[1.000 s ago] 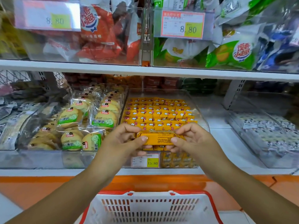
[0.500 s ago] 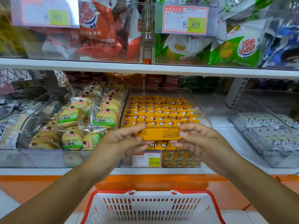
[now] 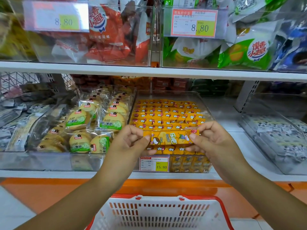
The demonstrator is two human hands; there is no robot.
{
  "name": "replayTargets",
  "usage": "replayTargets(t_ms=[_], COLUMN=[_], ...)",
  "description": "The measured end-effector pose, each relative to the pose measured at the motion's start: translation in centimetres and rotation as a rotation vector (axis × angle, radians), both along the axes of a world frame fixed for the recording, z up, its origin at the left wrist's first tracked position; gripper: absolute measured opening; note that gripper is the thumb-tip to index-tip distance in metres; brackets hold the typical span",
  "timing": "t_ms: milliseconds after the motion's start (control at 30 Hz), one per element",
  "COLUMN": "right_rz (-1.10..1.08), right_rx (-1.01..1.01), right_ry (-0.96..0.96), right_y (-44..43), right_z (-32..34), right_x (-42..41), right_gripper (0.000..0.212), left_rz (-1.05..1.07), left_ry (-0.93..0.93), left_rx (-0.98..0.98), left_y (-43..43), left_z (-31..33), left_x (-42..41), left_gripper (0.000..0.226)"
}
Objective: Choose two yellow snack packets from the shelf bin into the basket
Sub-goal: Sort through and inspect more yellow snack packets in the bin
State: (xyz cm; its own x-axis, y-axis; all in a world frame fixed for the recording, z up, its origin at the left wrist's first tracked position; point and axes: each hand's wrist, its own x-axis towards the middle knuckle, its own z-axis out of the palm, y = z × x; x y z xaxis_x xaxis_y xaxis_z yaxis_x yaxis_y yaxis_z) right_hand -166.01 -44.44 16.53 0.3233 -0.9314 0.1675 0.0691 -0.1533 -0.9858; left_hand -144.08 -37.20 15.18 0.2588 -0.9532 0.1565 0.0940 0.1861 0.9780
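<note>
- Person's got one yellow snack packet (image 3: 171,137) held flat at centre frame, just in front of the clear shelf bin (image 3: 167,94) full of the same ones.
- Left hand (image 3: 131,143) pinches its left end and right hand (image 3: 214,143) the right end. The fingers (image 3: 146,138) are narrow, thumbs on the front.
- Can't tell if a second packet hides behind it.
- Basket (image 3: 157,196) sits bottom centre, well below the hands. No packet shows in the bit I can see.
- Early days I'd say: first pick is out, nothing is dropped in yet, and another is left to grab.
</note>
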Motion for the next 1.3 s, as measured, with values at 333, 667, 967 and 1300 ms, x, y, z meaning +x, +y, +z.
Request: replayTargets(t_ms=[333, 667, 967, 1300], right_rz=[0.083, 0.135, 0.234, 0.115], right_rx=[-0.011, 0.084, 0.23, 0.031], right_ry=[0.048, -0.036, -0.097, -0.023], right_y=[0.1, -0.7, -0.9, -0.4], right_z=[-0.3, -0.3, 0.0, -0.5], right_x=[0.0, -0.4, -0.8, 0.0], right_gripper=[0.04, 0.025, 0.041, 0.011], left_rz=[-0.022, -0.069, -0.071, 0.015], left_ry=[0.068, 0.098, 0.087, 0.001], left_rx=[-0.001, 0.02, 0.048, 0.037], left_y=[-0.2, -0.4, -0.4, -0.2], left_z=[0.1, 0.3, 0.4, 0.0], left_x=[0.4, 0.9, 1.7, 0.0], left_gripper=[0.031, 0.018, 0.026, 0.019])
